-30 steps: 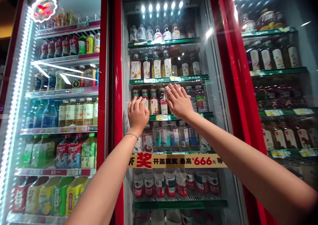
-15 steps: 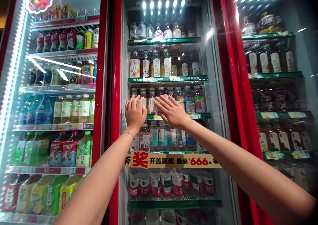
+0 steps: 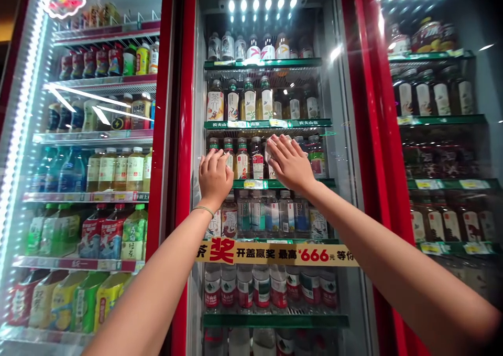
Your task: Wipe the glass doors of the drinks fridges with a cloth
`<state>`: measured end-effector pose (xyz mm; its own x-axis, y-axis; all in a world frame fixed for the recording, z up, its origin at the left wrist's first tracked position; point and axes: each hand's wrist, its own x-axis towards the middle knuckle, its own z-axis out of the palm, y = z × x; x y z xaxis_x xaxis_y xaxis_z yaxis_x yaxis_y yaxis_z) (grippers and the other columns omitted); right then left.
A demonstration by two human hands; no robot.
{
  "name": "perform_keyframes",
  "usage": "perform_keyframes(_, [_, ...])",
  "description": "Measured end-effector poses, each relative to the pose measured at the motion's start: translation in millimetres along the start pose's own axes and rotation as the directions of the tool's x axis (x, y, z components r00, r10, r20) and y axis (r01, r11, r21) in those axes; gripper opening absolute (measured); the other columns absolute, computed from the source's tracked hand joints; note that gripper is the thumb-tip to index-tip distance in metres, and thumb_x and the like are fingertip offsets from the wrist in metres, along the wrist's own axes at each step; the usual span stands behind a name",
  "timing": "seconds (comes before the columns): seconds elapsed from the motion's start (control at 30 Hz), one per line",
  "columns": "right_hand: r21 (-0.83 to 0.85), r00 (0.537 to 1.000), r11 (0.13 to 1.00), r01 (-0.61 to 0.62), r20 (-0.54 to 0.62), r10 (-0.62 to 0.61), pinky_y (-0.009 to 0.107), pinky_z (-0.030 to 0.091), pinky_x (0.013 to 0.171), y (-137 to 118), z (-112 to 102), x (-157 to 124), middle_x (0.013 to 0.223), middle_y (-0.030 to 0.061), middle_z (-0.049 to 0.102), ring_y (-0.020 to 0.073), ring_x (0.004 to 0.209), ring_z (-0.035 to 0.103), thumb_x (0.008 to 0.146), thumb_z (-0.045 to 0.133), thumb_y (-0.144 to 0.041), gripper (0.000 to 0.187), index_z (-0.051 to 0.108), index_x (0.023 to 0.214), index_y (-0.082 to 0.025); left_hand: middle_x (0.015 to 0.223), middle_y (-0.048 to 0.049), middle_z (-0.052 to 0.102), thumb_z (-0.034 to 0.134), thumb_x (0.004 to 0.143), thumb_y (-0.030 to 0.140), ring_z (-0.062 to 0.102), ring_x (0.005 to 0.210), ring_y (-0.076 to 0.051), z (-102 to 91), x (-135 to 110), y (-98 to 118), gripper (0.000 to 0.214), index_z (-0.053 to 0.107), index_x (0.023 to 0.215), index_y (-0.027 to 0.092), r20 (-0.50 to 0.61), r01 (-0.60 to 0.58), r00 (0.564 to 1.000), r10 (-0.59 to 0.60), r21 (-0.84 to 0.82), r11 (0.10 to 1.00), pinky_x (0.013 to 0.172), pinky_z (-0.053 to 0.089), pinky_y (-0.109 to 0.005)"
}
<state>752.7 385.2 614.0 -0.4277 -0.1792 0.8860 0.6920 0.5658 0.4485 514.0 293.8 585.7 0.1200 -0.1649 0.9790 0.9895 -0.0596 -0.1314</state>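
Grip wide, right hand [image 3: 290, 162] pins a cloth [image 3: 270, 150] flat to the fridge door [image 3: 341, 209]; empty left hand [image 3: 214, 176] braces alongside.

The left hand [image 3: 214, 178] rests against the glass door [image 3: 338, 214] of the middle fridge, level with a shelf of bottles [image 3: 241, 162]. Just beside it, the right hand [image 3: 291, 162] presses a white cloth [image 3: 270, 150] onto the same glass, above a yellow banner [image 3: 275, 252].
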Motion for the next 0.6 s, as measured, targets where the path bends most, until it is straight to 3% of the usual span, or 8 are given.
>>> perform_keyframes(0.07, [0.000, 0.999, 0.999, -0.033, -0.017, 0.033, 0.056, 0.019, 0.132, -1.2, 0.3, -2.4, 0.173, -0.0033, 0.016, 0.0263, 0.160, 0.019, 0.108, 0.026, -0.046, 0.067, -0.004, 0.166, -0.031, 0.142, -0.0102, 0.064, 0.049, 0.094, 0.019, 0.049, 0.144, -0.030, -0.3, 0.0, 0.0, 0.038, 0.064, 0.130, 0.022, 0.005, -0.002, 1.000, 0.002, 0.003, 1.000, 0.125, 0.033, -0.057])
perform_keyframes(0.2, [0.049, 0.939, 0.951, 0.306, 0.147, -0.310, 0.048, 0.018, 0.133, 0.4, -2.1, -5.0, 0.172, -0.0087, 0.019, 0.0200, 0.160, 0.020, 0.108, 0.029, -0.047, 0.067, -0.003, 0.166, -0.037, 0.142, -0.0099, 0.064, 0.049, 0.094, 0.018, 0.049, 0.143, -0.030, -1.1, 0.3, 0.3, 0.039, 0.063, 0.130, 0.023, 0.010, -0.004, 1.000, 0.004, 0.007, 1.000, 0.124, 0.034, -0.058])
perform_keyframes(0.23, [0.042, 0.946, 0.957, 0.288, 0.142, -0.291, 0.048, 0.018, 0.133, 1.2, -2.4, -4.6, 0.172, -0.0091, 0.019, 0.0201, 0.160, 0.020, 0.108, 0.029, -0.047, 0.066, -0.002, 0.166, -0.038, 0.142, -0.0102, 0.064, 0.049, 0.094, 0.018, 0.049, 0.144, -0.030, -1.4, 0.5, 0.5, 0.039, 0.063, 0.130, 0.023, 0.016, 0.003, 1.000, -0.003, 0.004, 1.000, 0.125, 0.033, -0.058])
perform_keyframes(0.3, [0.006, 0.993, 0.995, 0.101, 0.060, -0.101, 0.052, 0.019, 0.132, -0.1, -1.2, -3.8, 0.172, -0.0070, 0.018, 0.0230, 0.160, 0.020, 0.108, 0.029, -0.045, 0.066, -0.002, 0.166, -0.036, 0.143, -0.0106, 0.063, 0.049, 0.094, 0.018, 0.047, 0.145, -0.030, -2.3, 1.0, 1.2, 0.039, 0.063, 0.130, 0.022, 0.033, 0.024, 0.999, -0.024, -0.002, 1.000, 0.126, 0.031, -0.057])
perform_keyframes(0.37, [-0.002, 0.999, 0.999, -0.044, -0.013, 0.044, 0.056, 0.020, 0.131, -4.9, 0.9, -5.3, 0.173, -0.0038, 0.017, 0.0258, 0.160, 0.019, 0.108, 0.028, -0.044, 0.068, -0.004, 0.166, -0.033, 0.144, -0.0107, 0.062, 0.050, 0.094, 0.019, 0.046, 0.146, -0.030, -3.0, 1.4, 1.8, 0.039, 0.064, 0.130, 0.022, 0.049, 0.035, 0.998, -0.035, -0.004, 0.999, 0.127, 0.030, -0.057])
perform_keyframes(0.43, [0.015, 0.998, 0.998, 0.061, 0.023, -0.061, 0.056, 0.020, 0.131, -8.1, 1.4, -8.5, 0.173, -0.0027, 0.017, 0.0246, 0.160, 0.018, 0.108, 0.029, -0.044, 0.069, -0.006, 0.166, -0.031, 0.143, -0.0105, 0.062, 0.050, 0.094, 0.019, 0.047, 0.146, -0.030, -3.1, 1.5, 1.7, 0.039, 0.063, 0.130, 0.022, 0.045, 0.025, 0.999, -0.025, 0.000, 1.000, 0.127, 0.030, -0.056])
perform_keyframes(0.53, [0.055, 0.930, 0.939, 0.340, 0.130, -0.344, 0.050, 0.020, 0.133, -0.9, -2.1, -11.6, 0.172, -0.0057, 0.021, 0.0196, 0.160, 0.019, 0.108, 0.032, -0.046, 0.069, -0.004, 0.165, -0.035, 0.141, -0.0094, 0.064, 0.049, 0.094, 0.020, 0.049, 0.143, -0.030, -2.3, 1.0, 0.4, 0.038, 0.063, 0.129, 0.023, 0.012, -0.003, 1.000, 0.003, 0.017, 1.000, 0.125, 0.033, -0.057])
perform_keyframes(0.6, [0.034, 0.955, 0.961, 0.276, 0.100, -0.278, 0.050, 0.021, 0.132, 6.9, -3.9, -11.9, 0.172, -0.0065, 0.021, 0.0201, 0.160, 0.020, 0.108, 0.032, -0.046, 0.067, -0.002, 0.165, -0.037, 0.141, -0.0097, 0.064, 0.049, 0.095, 0.020, 0.050, 0.143, -0.030, -1.3, 0.3, -0.7, 0.038, 0.063, 0.129, 0.023, 0.002, -0.011, 1.000, 0.010, 0.020, 1.000, 0.124, 0.034, -0.057])
